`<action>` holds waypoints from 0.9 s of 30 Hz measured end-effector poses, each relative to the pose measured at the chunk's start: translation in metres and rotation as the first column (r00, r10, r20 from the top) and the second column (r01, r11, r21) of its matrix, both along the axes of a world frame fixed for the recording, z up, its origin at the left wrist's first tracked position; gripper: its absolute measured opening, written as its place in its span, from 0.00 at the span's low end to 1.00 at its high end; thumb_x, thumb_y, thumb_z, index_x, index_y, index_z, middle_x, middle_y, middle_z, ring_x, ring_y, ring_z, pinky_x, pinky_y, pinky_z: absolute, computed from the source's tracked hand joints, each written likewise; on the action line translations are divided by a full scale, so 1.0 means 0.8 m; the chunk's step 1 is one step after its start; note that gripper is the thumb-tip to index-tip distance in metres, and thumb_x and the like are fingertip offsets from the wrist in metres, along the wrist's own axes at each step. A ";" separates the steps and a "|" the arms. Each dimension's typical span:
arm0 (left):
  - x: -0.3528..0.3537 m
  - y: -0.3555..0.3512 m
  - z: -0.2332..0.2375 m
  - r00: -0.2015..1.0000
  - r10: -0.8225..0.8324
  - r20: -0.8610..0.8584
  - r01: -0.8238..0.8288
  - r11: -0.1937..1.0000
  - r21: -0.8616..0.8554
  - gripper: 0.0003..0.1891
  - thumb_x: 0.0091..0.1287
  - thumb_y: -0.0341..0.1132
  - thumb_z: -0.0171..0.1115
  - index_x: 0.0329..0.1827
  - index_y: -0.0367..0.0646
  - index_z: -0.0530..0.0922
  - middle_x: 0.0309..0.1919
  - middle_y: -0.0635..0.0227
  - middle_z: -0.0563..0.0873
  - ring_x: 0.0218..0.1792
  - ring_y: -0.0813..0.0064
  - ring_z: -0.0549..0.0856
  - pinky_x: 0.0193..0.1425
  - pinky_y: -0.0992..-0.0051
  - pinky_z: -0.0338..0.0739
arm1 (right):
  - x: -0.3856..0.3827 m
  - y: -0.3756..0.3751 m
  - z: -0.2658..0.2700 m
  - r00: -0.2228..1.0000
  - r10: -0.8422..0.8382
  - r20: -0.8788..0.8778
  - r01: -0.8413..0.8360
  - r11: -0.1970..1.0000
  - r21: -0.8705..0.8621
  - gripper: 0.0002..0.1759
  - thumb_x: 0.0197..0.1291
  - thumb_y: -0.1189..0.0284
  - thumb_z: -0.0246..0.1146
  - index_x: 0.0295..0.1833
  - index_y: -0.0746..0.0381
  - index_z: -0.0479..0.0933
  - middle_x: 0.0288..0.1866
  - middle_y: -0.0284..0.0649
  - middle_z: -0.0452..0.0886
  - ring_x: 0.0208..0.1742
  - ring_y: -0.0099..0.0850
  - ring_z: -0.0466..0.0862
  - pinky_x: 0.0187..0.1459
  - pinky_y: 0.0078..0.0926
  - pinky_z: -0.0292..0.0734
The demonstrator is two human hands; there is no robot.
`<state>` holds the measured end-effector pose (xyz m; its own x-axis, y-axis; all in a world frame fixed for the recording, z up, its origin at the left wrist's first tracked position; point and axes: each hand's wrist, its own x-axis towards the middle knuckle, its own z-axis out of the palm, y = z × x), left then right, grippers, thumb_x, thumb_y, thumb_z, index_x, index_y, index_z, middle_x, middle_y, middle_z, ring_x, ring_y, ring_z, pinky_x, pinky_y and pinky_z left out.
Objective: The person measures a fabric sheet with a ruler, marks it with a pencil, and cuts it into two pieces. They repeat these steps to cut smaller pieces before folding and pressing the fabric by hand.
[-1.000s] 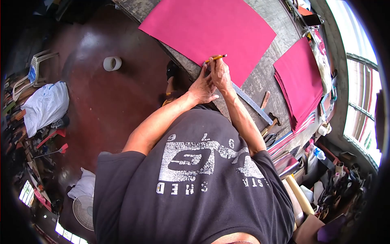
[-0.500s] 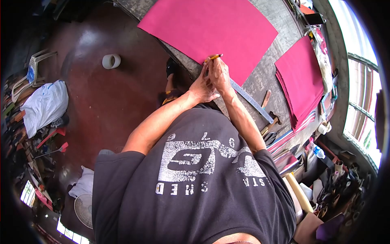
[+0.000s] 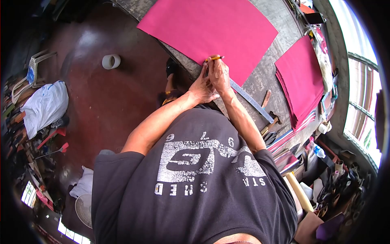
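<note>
A yellow pencil [image 3: 214, 58] is gripped in my right hand [image 3: 219, 77], its dark end pointing right, over the near edge of a large pink sheet [image 3: 211, 28]. My left hand [image 3: 201, 88] rests close against the right one, fingers bent together and thumb stretched toward the right wrist. Whatever lies under those left fingers is hidden. From beneath my right wrist a metal ruler [image 3: 254, 102] runs down to the right across the worn table [image 3: 260, 73]. The ruler's other end is covered by my hands.
Right of the ruler lie a hammer [image 3: 276, 118] and a stack of pink sheets [image 3: 300, 77]. Rolls and scraps [image 3: 341, 191] crowd the lower right. On the red floor to the left are a white roll [image 3: 111, 62], a plastic chair [image 3: 34, 71] and a fan [image 3: 84, 209].
The pencil has tilted slightly, its dark end shifting a little down and right. Both hands stay nearly in place.
</note>
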<state>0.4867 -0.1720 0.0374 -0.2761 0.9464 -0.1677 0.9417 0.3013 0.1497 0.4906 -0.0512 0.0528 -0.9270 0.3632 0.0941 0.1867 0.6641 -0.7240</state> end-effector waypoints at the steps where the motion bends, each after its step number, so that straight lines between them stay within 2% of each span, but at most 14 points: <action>1: 0.000 0.001 -0.001 1.000 0.006 -0.016 -0.005 1.000 0.015 0.45 0.71 0.70 0.45 0.82 0.46 0.61 0.81 0.60 0.63 0.84 0.44 0.45 0.82 0.33 0.28 | 0.002 -0.002 0.009 0.999 0.009 -0.035 -0.010 0.999 -0.035 0.06 0.71 0.73 0.62 0.45 0.66 0.76 0.34 0.55 0.81 0.36 0.57 0.82 0.37 0.50 0.77; 4: 0.001 0.000 -0.002 0.998 0.005 0.061 -0.002 0.999 -0.049 0.45 0.71 0.70 0.45 0.82 0.45 0.61 0.81 0.60 0.63 0.84 0.46 0.45 0.82 0.32 0.28 | 0.009 0.001 -0.004 0.994 0.097 -0.055 -0.092 0.992 0.086 0.06 0.71 0.73 0.61 0.44 0.66 0.77 0.34 0.54 0.81 0.36 0.58 0.82 0.38 0.51 0.77; 6: -0.004 0.002 0.004 0.995 -0.029 0.095 0.033 0.998 -0.050 0.45 0.70 0.67 0.51 0.81 0.42 0.61 0.80 0.57 0.64 0.84 0.51 0.51 0.82 0.32 0.32 | 0.012 0.015 -0.005 0.991 -0.082 -0.107 0.057 0.975 -0.214 0.08 0.74 0.71 0.60 0.48 0.66 0.78 0.36 0.51 0.84 0.38 0.48 0.86 0.39 0.43 0.79; 8: -0.011 0.007 0.021 0.997 -0.044 0.062 0.044 0.999 -0.004 0.45 0.69 0.65 0.55 0.80 0.41 0.62 0.79 0.56 0.65 0.83 0.53 0.55 0.81 0.31 0.36 | 0.019 0.043 0.004 0.958 -0.266 -0.103 0.181 0.848 -0.498 0.10 0.76 0.69 0.59 0.51 0.65 0.79 0.38 0.47 0.87 0.41 0.37 0.89 0.39 0.36 0.81; 9: -0.009 0.003 0.008 0.996 -0.034 0.084 0.019 0.984 0.175 0.44 0.68 0.63 0.59 0.79 0.40 0.63 0.77 0.55 0.66 0.81 0.55 0.59 0.80 0.31 0.40 | 0.031 0.061 0.017 0.943 -0.319 -0.098 0.237 0.847 -0.476 0.10 0.77 0.68 0.58 0.53 0.64 0.79 0.39 0.45 0.88 0.43 0.33 0.89 0.40 0.32 0.81; 10: -0.012 0.002 0.006 0.995 -0.024 0.093 0.008 0.985 0.173 0.44 0.68 0.62 0.59 0.79 0.40 0.64 0.77 0.55 0.66 0.81 0.55 0.59 0.80 0.31 0.40 | 0.054 0.081 0.032 0.921 -0.377 -0.095 0.298 0.840 -0.453 0.11 0.78 0.68 0.58 0.55 0.63 0.79 0.40 0.43 0.89 0.45 0.28 0.89 0.40 0.29 0.81; 12: -0.011 0.005 0.009 0.993 -0.029 0.115 0.008 0.984 0.177 0.44 0.68 0.62 0.59 0.79 0.40 0.64 0.77 0.55 0.66 0.81 0.56 0.58 0.80 0.31 0.40 | 0.114 0.124 0.044 0.897 -0.434 0.085 0.441 0.861 -0.253 0.09 0.76 0.70 0.60 0.56 0.62 0.78 0.38 0.44 0.88 0.40 0.32 0.89 0.47 0.31 0.80; 13: -0.012 0.005 0.019 0.992 -0.021 0.125 -0.003 0.983 0.186 0.43 0.67 0.61 0.61 0.77 0.39 0.66 0.76 0.54 0.68 0.80 0.56 0.60 0.81 0.33 0.42 | 0.150 0.145 0.047 0.930 -0.354 0.102 0.352 0.935 0.038 0.09 0.74 0.71 0.61 0.55 0.61 0.78 0.38 0.45 0.87 0.40 0.36 0.88 0.51 0.34 0.78; 14: -0.012 0.005 0.018 0.990 -0.020 0.137 -0.007 0.982 0.190 0.43 0.67 0.60 0.62 0.78 0.39 0.65 0.76 0.54 0.67 0.80 0.56 0.60 0.81 0.34 0.43 | 0.187 0.164 0.045 0.946 -0.285 0.153 0.225 0.919 0.323 0.09 0.72 0.72 0.63 0.55 0.61 0.78 0.38 0.45 0.86 0.39 0.40 0.87 0.55 0.37 0.76; 15: -0.014 0.005 0.018 0.991 -0.030 0.132 0.003 0.981 0.196 0.44 0.67 0.60 0.62 0.78 0.39 0.65 0.76 0.54 0.67 0.80 0.55 0.60 0.81 0.35 0.43 | 0.220 0.177 0.036 0.964 -0.249 0.099 0.212 0.935 0.283 0.12 0.66 0.72 0.68 0.54 0.60 0.78 0.40 0.45 0.83 0.43 0.46 0.84 0.56 0.41 0.73; 18: -0.019 0.006 0.022 0.989 -0.071 0.131 0.046 0.981 0.189 0.45 0.65 0.58 0.66 0.79 0.38 0.63 0.77 0.53 0.65 0.80 0.55 0.60 0.82 0.36 0.44 | 0.279 0.187 0.045 0.960 -0.126 0.249 0.030 0.935 0.354 0.17 0.61 0.70 0.71 0.53 0.60 0.79 0.42 0.43 0.80 0.50 0.46 0.81 0.52 0.42 0.74; 19: -0.019 0.008 0.025 0.988 -0.082 0.132 0.060 0.985 0.163 0.45 0.65 0.58 0.66 0.78 0.38 0.64 0.77 0.53 0.65 0.80 0.55 0.60 0.82 0.36 0.44 | 0.288 0.187 0.044 0.966 -0.109 0.234 0.017 0.932 0.362 0.17 0.58 0.67 0.72 0.51 0.59 0.80 0.43 0.43 0.77 0.51 0.45 0.78 0.52 0.42 0.73; 23: -0.022 0.011 0.030 0.985 -0.119 0.123 0.105 0.988 0.117 0.44 0.66 0.56 0.66 0.78 0.37 0.65 0.77 0.52 0.63 0.80 0.54 0.58 0.82 0.38 0.46 | 0.301 0.193 0.044 0.956 -0.093 0.279 0.000 0.949 0.315 0.12 0.60 0.65 0.71 0.47 0.58 0.83 0.41 0.40 0.77 0.50 0.41 0.78 0.51 0.38 0.71; 27: -0.025 0.019 0.038 0.981 -0.133 0.140 0.125 0.990 0.064 0.43 0.65 0.54 0.67 0.79 0.39 0.64 0.76 0.52 0.63 0.80 0.54 0.58 0.81 0.39 0.48 | 0.310 0.192 0.039 0.966 -0.107 0.236 0.026 0.946 0.322 0.16 0.58 0.68 0.71 0.52 0.57 0.85 0.42 0.39 0.77 0.51 0.39 0.79 0.53 0.36 0.70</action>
<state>0.4668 -0.1571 0.0675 -0.1277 0.9814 -0.1436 0.9397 0.1660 0.2989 0.7382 0.1023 0.0840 -0.9100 0.4142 -0.0160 0.3845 0.8291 -0.4060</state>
